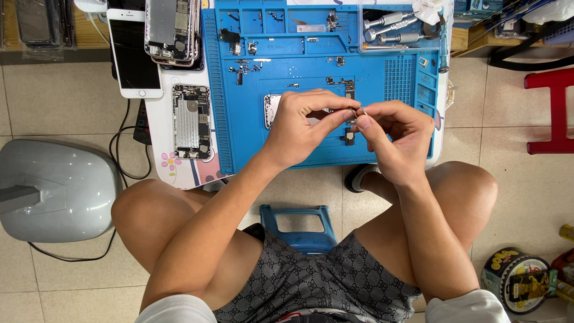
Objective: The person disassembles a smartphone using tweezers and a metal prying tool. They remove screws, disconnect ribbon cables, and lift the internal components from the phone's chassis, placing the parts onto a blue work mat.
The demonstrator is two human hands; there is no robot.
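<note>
- Hands meet over a blue work mat [382,149] on a low white table [161,119].
- The left hand [299,128] has its thumb and first finger pinched shut on a tiny metal part [361,110].
- The right hand [397,134] pinches the same tiny part from the other side, with its fingers curled in tight.
- The tiny part sits right between the two sets of fingertips, up above the mat. It is so small that it might be a thin ring or a clip; I cannot tell which.
- A phone shell [272,109] lies on the mat, mostly hidden under the left hand.
- A small dark piece [349,137] lies on the mat just below the hands.
- Little screws and bits [245,66] are spread over the top part of the mat.
- Silver screwdrivers [391,30] rest in a tray at the top of the mat.
- An opened phone [191,121] with its insides showing lies on the table, left of the mat.
- A white phone [134,54] with a dark screen lies further up on the left.
- A blue stool [299,224] shows between the person's bare knees.
- A grey rounded case [57,188] sits on the tiled floor at the left.
</note>
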